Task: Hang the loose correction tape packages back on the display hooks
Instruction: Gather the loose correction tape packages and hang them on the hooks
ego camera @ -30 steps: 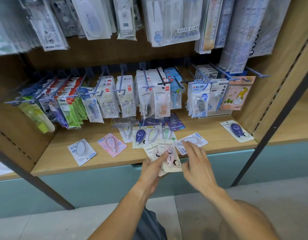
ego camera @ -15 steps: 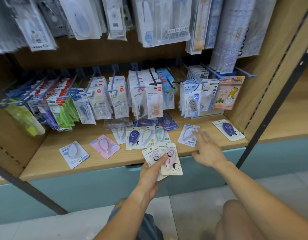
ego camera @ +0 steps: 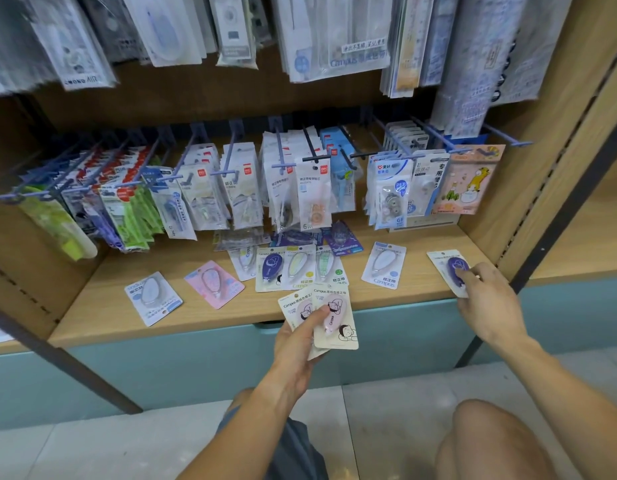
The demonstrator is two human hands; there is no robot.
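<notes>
My left hand [ego camera: 301, 344] grips two cream packages with pink correction tapes [ego camera: 334, 318], thumb across the front one, just in front of the shelf edge. My right hand [ego camera: 487, 299] has reached to the far right of the wooden shelf [ego camera: 92, 306] and pinches the lower edge of a dark purple tape package [ego camera: 449, 266] lying there. Several more loose packages lie flat on the shelf: a white-blue one [ego camera: 153, 296], a pink one [ego camera: 213, 284], a cluster in the middle [ego camera: 293, 268] and a grey one [ego camera: 385, 265]. Blue display hooks [ego camera: 282, 150] above carry hanging packages.
An empty blue hook [ego camera: 507, 138] juts out at the far right, beside the wooden side wall [ego camera: 507, 202]. A dark slanted metal post [ego camera: 556, 230] crosses on the right, another [ego camera: 57, 362] on the left. Larger packages hang from the upper row. My knees are below, over a tiled floor.
My right hand has swept from the middle of the shelf front to the far right and taken hold of the purple package. The left hand kept its two packages.
</notes>
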